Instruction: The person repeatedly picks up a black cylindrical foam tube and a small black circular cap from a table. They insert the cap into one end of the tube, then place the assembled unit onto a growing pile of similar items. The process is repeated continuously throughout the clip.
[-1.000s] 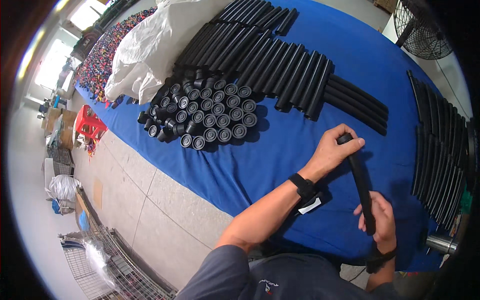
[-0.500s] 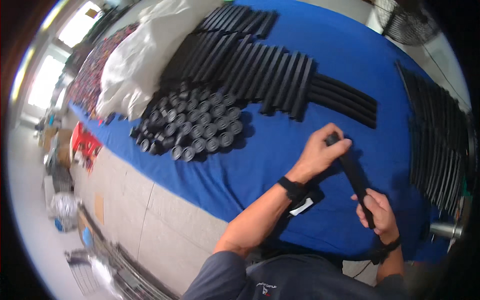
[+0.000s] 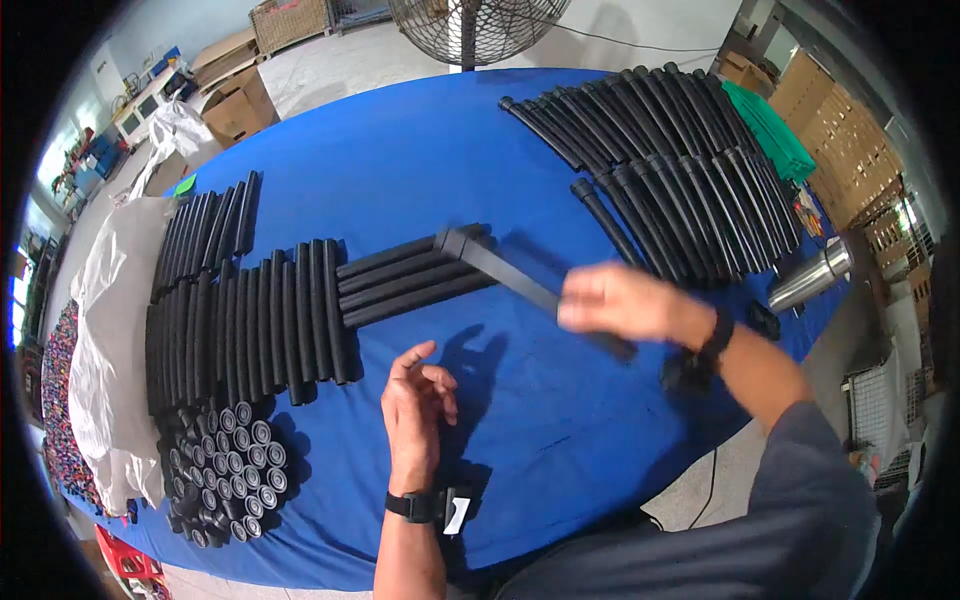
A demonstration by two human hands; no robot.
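My right hand grips a black tube near its lower part, above the blue cloth. A wider black cap sits on the tube's far-left end; the tube's near end is smeared by motion. My left hand is raised over the cloth with its fingers apart and nothing in it. Beyond that hand, a few black foam tubes lie side by side. Left of it are a row of upright-lying black tubes and a cluster of round black caps.
A blue cloth covers the table. Two rows of capped black tubes lie at the right, by a green bundle and a metal cylinder. A white plastic bag lies far left. A fan stands behind.
My left hand has come off the tube's capped end. My right hand has swung the tube toward the right, and the view has turned right, bringing the capped tubes into fuller sight.
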